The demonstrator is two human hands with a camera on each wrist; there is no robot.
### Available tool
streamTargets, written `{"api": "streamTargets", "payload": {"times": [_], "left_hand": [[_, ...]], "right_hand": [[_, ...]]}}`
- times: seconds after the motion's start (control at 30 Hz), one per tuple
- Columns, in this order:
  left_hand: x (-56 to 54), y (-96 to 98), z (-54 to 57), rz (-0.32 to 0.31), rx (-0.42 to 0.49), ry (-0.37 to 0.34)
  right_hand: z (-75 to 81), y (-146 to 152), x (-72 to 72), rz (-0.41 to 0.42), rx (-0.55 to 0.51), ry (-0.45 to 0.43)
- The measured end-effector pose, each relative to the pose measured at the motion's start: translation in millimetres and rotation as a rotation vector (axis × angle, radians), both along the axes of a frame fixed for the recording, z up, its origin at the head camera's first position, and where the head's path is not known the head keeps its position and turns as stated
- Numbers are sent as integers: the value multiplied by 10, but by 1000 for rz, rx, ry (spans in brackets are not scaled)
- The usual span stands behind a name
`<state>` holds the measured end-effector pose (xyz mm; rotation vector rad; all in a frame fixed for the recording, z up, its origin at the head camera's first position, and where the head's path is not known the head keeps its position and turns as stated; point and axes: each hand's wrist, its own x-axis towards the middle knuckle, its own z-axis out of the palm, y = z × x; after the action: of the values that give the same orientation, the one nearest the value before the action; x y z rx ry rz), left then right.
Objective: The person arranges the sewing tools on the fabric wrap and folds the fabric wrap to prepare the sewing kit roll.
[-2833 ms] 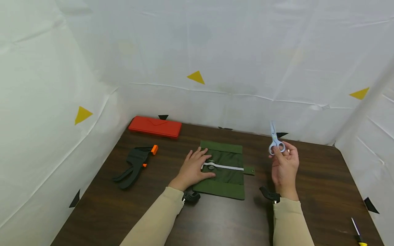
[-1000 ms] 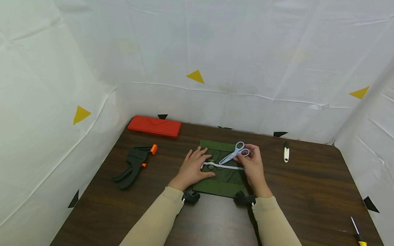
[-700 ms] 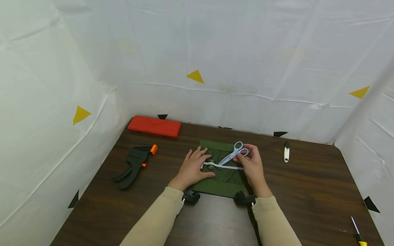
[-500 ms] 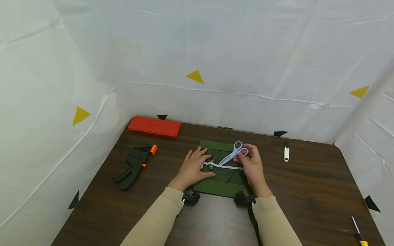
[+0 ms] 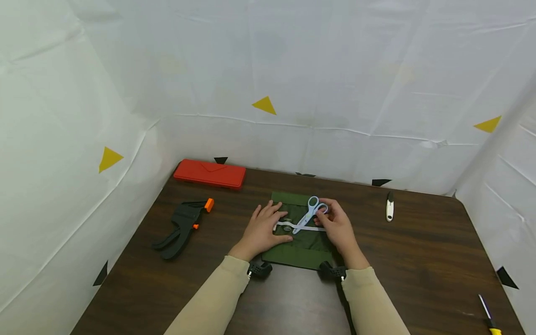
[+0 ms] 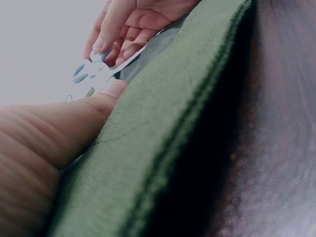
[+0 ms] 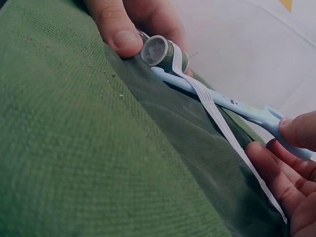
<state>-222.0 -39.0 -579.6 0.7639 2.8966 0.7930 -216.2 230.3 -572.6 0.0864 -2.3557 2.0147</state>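
Pale blue scissors are pinched by one handle loop between the thumb and fingers of my right hand. Their blades point down-left over an unrolled green fabric case. Seen from the right wrist, the scissors' blade passes beneath a white elastic band, with its tip close to a spool of green thread. That spool also sits under the elastic. My left hand lies with fingers spread on the case's left side, its thumb beside the spool.
At the back left of the dark wooden table lies a red case. A black clamp with orange pads is in front of it. A small white tool with a black tip and a screwdriver lie on the right.
My right hand has brought the scissors from the right over to the fabric case, then slid them further left and down across the elastic. The left hand stays in place.
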Motion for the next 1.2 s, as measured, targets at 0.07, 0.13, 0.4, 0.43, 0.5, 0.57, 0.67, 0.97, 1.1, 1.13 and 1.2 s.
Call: {"api": "streamTargets", "payload": {"times": [0.07,0.13,0.4,0.43,0.5,0.57,0.67,0.97,1.1,1.13,1.2], "left_hand": [[-1,0,-2,-1,4,-2],[1,1,-2,0,6,-3],[2,7,-3,-1,1,-5],[0,7,-5,0,-3,-4],[-3,6,-11,-1,-9,1],[-6,2,-13,-4,-11,6],[-9,-4,-15,-6,-12,11],[-7,-1,-12,-11,-5,26],[0,0,-1,-8,-1,21],[1,0,2,-8,-1,20],[5,0,10,-6,-1,16]], "right_hand": [[-11,-1,-4,2,-4,0],[-18,-3,-7,-5,-14,-3],[5,-26,10,-47,132,-15],[11,-30,12,-52,162,-15],[22,-33,15,-56,213,-18],[35,-40,16,-62,244,-22],[42,-46,8,-59,289,-18],[16,-53,-9,-20,471,77],[21,-58,5,9,477,79],[19,-58,7,21,478,84],[24,-58,15,48,482,83]]}}
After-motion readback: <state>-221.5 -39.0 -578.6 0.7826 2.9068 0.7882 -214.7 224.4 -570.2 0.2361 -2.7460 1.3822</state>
